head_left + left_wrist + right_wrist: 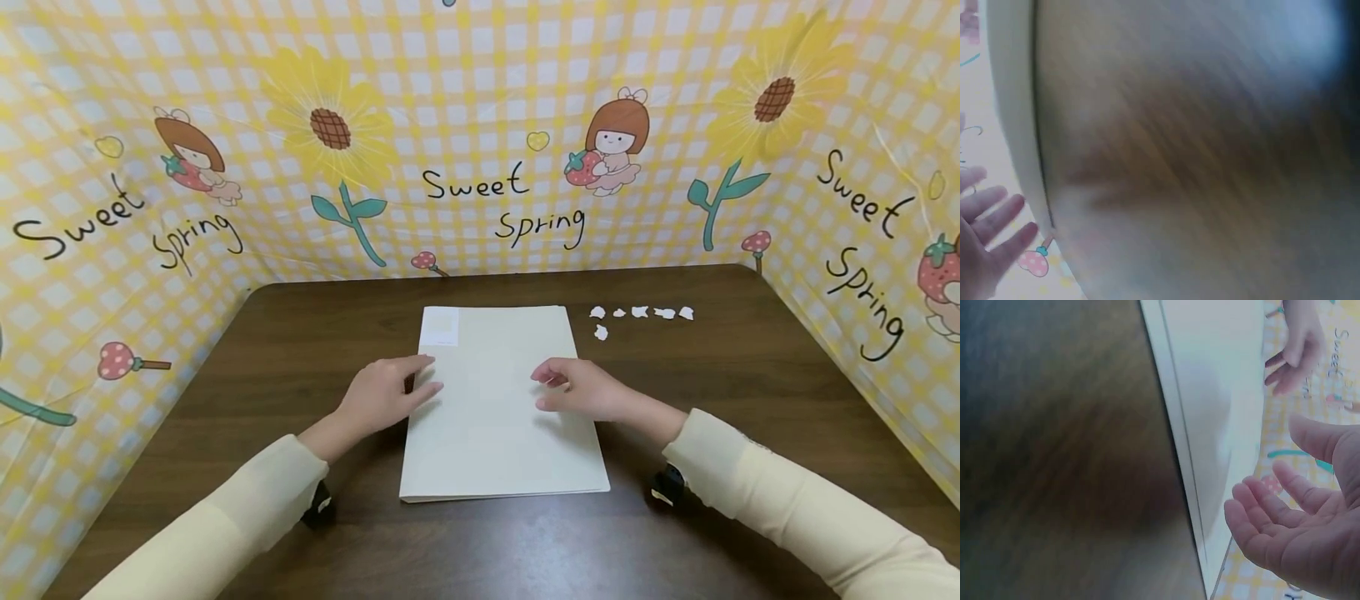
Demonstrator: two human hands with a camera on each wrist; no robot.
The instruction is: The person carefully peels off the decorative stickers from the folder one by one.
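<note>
A flat, cream-white folder point(495, 417) lies on the dark wooden table, with a small white label point(440, 326) at its upper left corner. At the folder's left edge is my left hand point(386, 392), its fingers spread and relaxed over the border. Whether those fingertips touch the surface I cannot tell. My right hand point(585, 389) hovers above the right side, casting a shadow, with fingers loosely bent and nothing held. The right wrist view shows that palm point(1297, 531) near the folder's edge point(1175, 425). In the left wrist view the left fingers point(997, 219) are apart and hold nothing.
Several torn white paper scraps point(640, 312) lie on the table point(315, 325) beyond the folder's right corner. A yellow checked cloth point(480, 100) with printed flowers and figures hangs around the back and sides. Each wrist wears a dark device point(667, 485) below the sleeve.
</note>
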